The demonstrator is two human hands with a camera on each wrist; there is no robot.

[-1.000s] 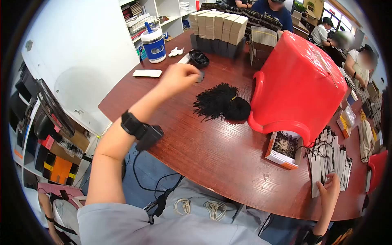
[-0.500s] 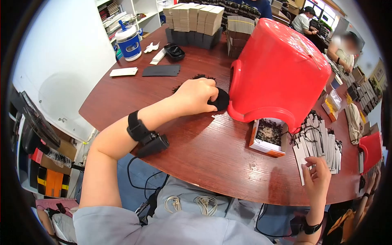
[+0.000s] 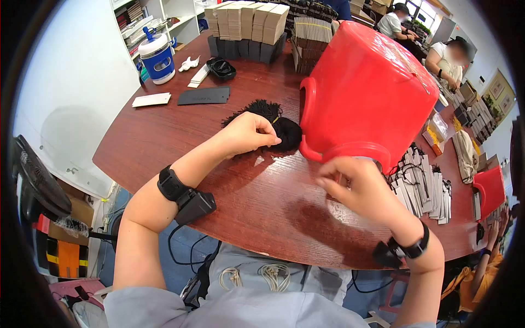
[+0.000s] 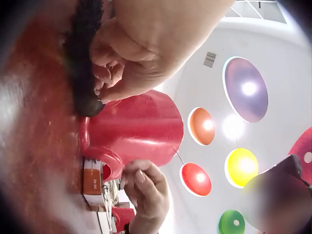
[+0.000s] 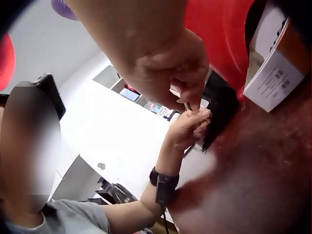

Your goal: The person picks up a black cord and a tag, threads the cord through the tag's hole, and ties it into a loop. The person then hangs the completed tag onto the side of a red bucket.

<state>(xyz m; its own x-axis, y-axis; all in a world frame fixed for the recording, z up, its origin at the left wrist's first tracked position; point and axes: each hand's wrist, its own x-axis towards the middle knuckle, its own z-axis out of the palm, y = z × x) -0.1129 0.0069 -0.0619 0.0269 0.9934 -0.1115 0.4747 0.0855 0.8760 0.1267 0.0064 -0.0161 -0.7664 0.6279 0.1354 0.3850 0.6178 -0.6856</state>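
Observation:
In the head view a bundle of black cords (image 3: 286,134), bound with a yellow tie, lies on the table against a red plastic stool (image 3: 372,98) turned upside down. My left hand (image 3: 249,133) is over the bundle, thumb and forefinger pinching at its rounded end. The left wrist view has those fingertips (image 4: 100,92) right at the black strands; the strand between them is mostly hidden. My right hand (image 3: 355,186), blurred, hangs above the table in front of the stool, fingers loosely bent and nothing seen between them.
Grey-white strips with black cords (image 3: 418,183) lie fanned at the right. A small box (image 5: 275,80) sits under the stool's edge. Farther left are a dark card (image 3: 203,96), white strips (image 3: 151,100) and a blue-white jug (image 3: 157,57). Stacked cards (image 3: 249,24) stand at the back.
My left hand came down from the left onto the black cord bundle, then drew back slightly, fingertips together. My right hand left the strips and swung left toward the middle of the table.

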